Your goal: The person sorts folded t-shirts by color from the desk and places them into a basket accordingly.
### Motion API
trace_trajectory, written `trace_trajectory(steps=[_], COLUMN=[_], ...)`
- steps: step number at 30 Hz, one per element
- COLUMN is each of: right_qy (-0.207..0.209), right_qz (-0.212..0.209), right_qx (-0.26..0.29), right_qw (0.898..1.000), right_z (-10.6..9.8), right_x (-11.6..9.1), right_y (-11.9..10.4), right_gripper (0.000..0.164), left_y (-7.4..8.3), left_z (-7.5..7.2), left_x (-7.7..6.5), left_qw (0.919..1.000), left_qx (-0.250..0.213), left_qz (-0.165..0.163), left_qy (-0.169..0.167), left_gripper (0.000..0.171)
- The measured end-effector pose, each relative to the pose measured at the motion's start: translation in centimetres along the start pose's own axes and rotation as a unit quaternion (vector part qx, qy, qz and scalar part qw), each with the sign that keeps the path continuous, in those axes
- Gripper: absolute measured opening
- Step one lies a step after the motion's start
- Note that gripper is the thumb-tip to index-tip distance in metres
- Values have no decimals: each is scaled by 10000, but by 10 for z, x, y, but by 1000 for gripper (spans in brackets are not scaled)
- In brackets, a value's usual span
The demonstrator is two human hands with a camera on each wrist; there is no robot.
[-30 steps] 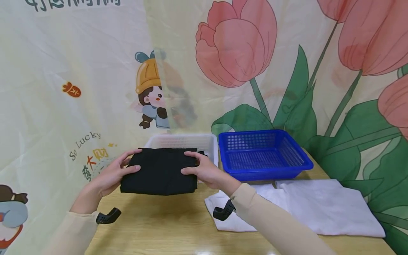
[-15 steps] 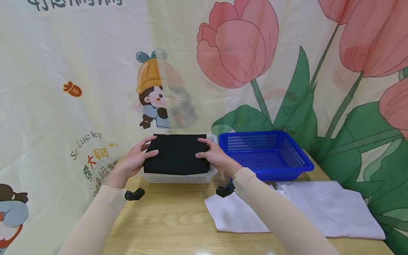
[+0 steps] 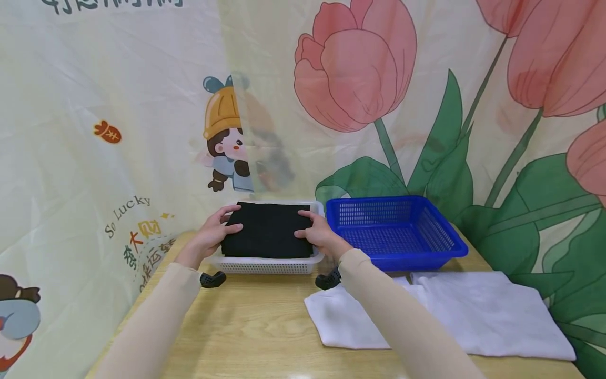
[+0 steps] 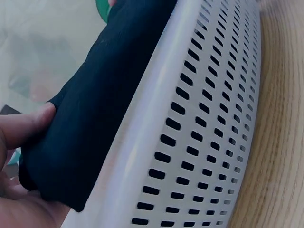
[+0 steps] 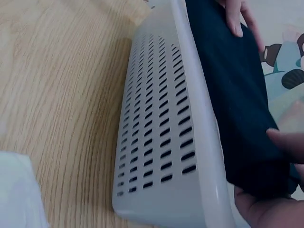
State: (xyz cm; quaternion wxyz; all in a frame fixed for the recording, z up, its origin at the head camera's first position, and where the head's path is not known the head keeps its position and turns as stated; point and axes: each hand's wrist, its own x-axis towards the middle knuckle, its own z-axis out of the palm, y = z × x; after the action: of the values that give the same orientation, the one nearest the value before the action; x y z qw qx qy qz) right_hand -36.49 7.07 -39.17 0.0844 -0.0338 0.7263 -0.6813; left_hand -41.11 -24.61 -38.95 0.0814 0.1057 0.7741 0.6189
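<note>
A folded black cloth (image 3: 267,231) lies flat across the opening of a white perforated basket (image 3: 265,267), hiding most of its inside. My left hand (image 3: 213,236) grips the cloth's left end, thumb on top and fingers beneath. At the opposite end my right hand (image 3: 321,235) pinches it the same way. In the left wrist view the black cloth (image 4: 95,104) bulges above the basket's rim (image 4: 137,128). The right wrist view shows the cloth (image 5: 232,95) level with the rim, both hands at its ends.
A blue perforated basket (image 3: 397,261) stands right of the white one, nothing in it. Folded white cloths (image 3: 492,316) lie on the wooden table (image 3: 255,326) at the front right, partly under my right forearm. A printed curtain (image 3: 156,79) hangs behind.
Both hands have carried the black cloth forward and right, from in front of the white basket to over it, then lowered it into the opening. The baskets and white cloths stay put.
</note>
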Motion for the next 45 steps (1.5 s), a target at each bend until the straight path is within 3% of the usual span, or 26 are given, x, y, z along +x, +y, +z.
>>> trace_trajectory(steps=[9, 18, 30, 40, 45], right_qy=[239, 565, 774, 459, 45], right_qz=[105, 220, 190, 362, 501], right_qx=[-252, -380, -654, -753, -822], right_qw=[9993, 9974, 9947, 9954, 9954], right_z=[14, 18, 31, 30, 25], right_x=[10, 22, 30, 29, 25], right_y=[1, 13, 28, 30, 24], right_gripper=[72, 74, 73, 72, 71], left_y=[-11, -15, -30, -32, -27], left_z=[1, 12, 16, 15, 13], left_x=[13, 17, 22, 22, 19], left_qw=[9994, 9980, 9959, 9949, 9907], left_qx=[130, 177, 409, 659, 1141], left_qz=[-238, -491, -561, -710, -700], left_qy=[203, 364, 585, 286, 227], left_gripper=[70, 69, 67, 67, 66])
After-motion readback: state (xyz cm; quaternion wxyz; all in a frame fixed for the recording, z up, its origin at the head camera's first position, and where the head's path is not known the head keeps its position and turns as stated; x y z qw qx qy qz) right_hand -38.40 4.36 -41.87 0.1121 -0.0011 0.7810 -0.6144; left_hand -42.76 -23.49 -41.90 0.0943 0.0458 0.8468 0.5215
